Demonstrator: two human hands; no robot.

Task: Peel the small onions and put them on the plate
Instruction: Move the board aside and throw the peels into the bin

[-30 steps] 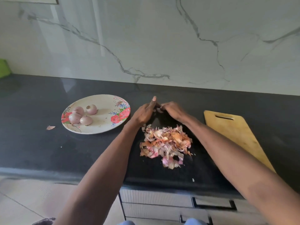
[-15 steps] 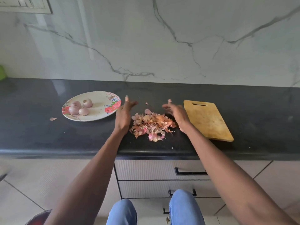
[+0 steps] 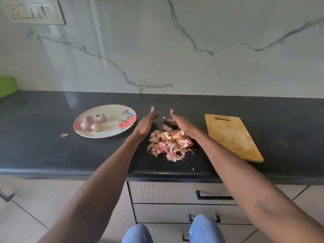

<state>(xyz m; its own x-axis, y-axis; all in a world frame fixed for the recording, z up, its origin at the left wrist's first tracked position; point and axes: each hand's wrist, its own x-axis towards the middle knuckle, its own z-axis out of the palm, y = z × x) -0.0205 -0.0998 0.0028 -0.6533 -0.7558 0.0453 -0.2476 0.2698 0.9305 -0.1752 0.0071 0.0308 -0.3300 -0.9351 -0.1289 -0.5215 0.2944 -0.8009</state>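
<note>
Four peeled small onions (image 3: 92, 122) sit on the plate (image 3: 112, 132), just left of the left hand (image 3: 146, 124). Both hands, left and right hand (image 3: 181, 123), have an open grip holding nothing, fingers straight above the heap of onion skins (image 3: 169, 143) on the tabletop (image 3: 43, 151); the right fingertips possibly brush the skins. Against half a second ago the hands stand closer together; no writing shows.

Four peeled onions (image 3: 92, 122), one plate (image 3: 112, 132), one cutting board (image 3: 233, 137), two hands (image 3: 146, 124).
</note>
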